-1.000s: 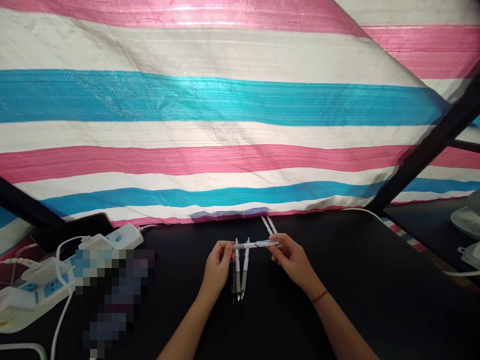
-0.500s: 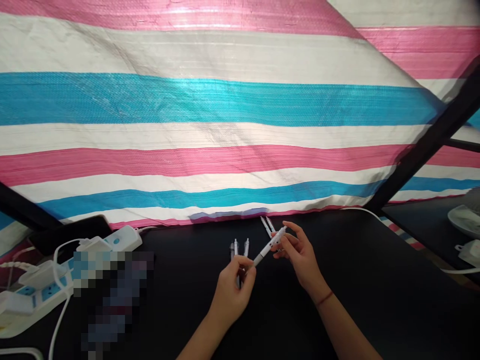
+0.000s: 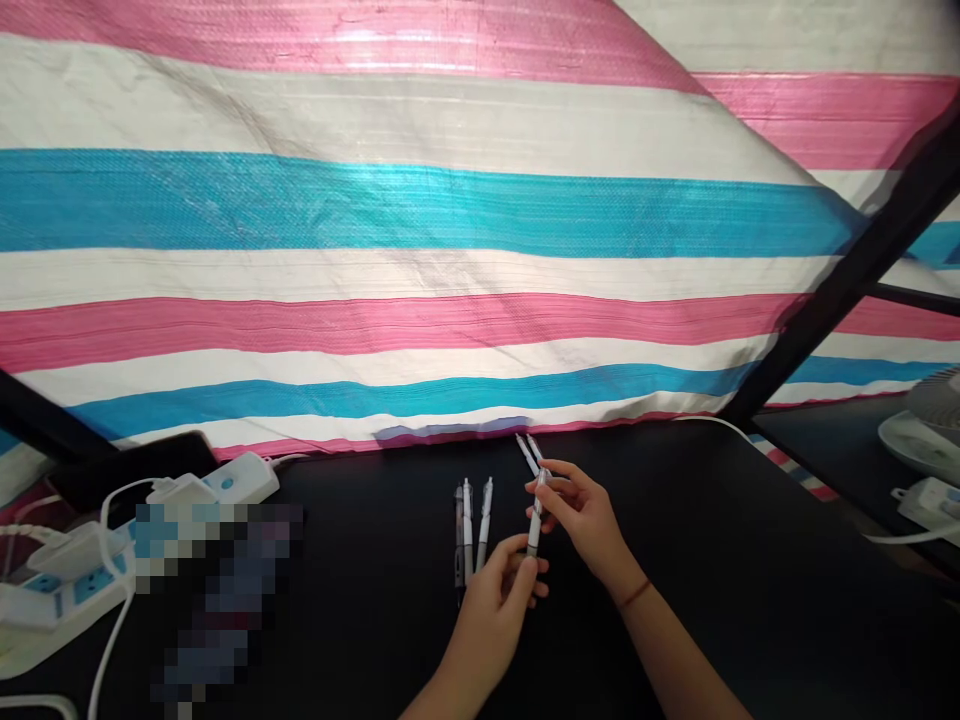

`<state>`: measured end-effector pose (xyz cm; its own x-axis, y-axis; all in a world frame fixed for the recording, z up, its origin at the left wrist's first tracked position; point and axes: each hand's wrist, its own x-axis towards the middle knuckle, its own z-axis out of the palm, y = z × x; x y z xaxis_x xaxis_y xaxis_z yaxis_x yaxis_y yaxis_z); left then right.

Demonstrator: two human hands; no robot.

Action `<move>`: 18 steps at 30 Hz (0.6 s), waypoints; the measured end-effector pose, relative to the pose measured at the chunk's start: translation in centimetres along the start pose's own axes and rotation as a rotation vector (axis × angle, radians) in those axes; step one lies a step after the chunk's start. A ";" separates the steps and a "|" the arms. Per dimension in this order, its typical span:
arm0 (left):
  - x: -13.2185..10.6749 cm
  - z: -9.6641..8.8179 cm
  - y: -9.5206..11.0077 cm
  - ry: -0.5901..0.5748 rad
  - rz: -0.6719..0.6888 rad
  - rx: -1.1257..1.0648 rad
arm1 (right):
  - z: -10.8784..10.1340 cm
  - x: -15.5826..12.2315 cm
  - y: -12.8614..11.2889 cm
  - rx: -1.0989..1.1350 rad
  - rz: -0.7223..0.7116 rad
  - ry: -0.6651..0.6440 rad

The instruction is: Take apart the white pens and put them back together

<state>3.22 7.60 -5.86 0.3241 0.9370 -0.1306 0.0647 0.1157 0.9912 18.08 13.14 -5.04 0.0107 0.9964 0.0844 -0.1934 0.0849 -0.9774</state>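
Pen [image 3: 534,525] gripped at both ends
Left hand [image 3: 495,605] pinches the lower end, right hand [image 3: 585,515] the upper; hold steady, clear of the spare pens [image 3: 469,525].

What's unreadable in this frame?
Head view:
Held pen: lower end covered by the left hand, upper end by the right hand; markings too small.
Pixelated patch beside the power strip: contents blurred out.
White appliance: cut off by the right edge.
Three pens lying on the table: print too small to read.
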 end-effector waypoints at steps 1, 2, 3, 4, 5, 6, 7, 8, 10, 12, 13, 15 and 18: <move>0.0 0.1 -0.1 -0.009 -0.010 -0.013 | 0.0 0.0 0.1 -0.012 0.003 -0.009; 0.1 0.1 -0.2 -0.018 -0.015 -0.019 | 0.1 0.0 0.2 -0.021 0.007 -0.015; 0.1 0.1 -0.3 -0.027 -0.020 -0.022 | 0.1 0.0 0.2 -0.029 0.011 -0.021; 0.1 0.0 -0.3 -0.033 -0.023 -0.022 | 0.2 -0.1 0.2 -0.037 0.015 -0.028; 0.2 0.0 -0.3 -0.037 -0.023 -0.021 | 0.2 -0.1 0.2 -0.046 0.018 -0.038; 0.2 -0.1 -0.3 -0.039 -0.021 -0.021 | 0.3 -0.2 0.2 -0.053 0.019 -0.044; 0.2 -0.2 -0.3 -0.038 -0.016 -0.023 | 0.3 -0.3 0.1 -0.056 0.018 -0.049; 0.3 -0.2 -0.3 -0.036 -0.010 -0.025 | 0.3 -0.4 0.1 -0.055 0.014 -0.051; 0.4 -0.3 -0.5 -0.032 0.004 -0.025 | 0.4 -0.5 0.1 -0.050 0.012 -0.057; 0.5 -0.3 -0.7 -0.033 0.013 -0.020 | 0.3 -0.5 0.2 -0.047 0.023 -0.072; 0.6 -0.3 -0.7 -0.037 0.015 -0.016 | 0.3 -0.4 0.2 -0.048 0.031 -0.078; 0.6 -0.2 -0.7 -0.043 0.016 -0.014 | 0.3 -0.4 0.3 -0.045 0.041 -0.077; 0.5 -0.2 -0.5 -0.049 0.010 -0.013 | 0.2 -0.3 0.3 -0.037 0.045 -0.069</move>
<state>3.18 8.05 -6.37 0.3702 0.9210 -0.1211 0.0489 0.1109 0.9926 17.80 12.87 -5.30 -0.0650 0.9965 0.0523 -0.1559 0.0416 -0.9869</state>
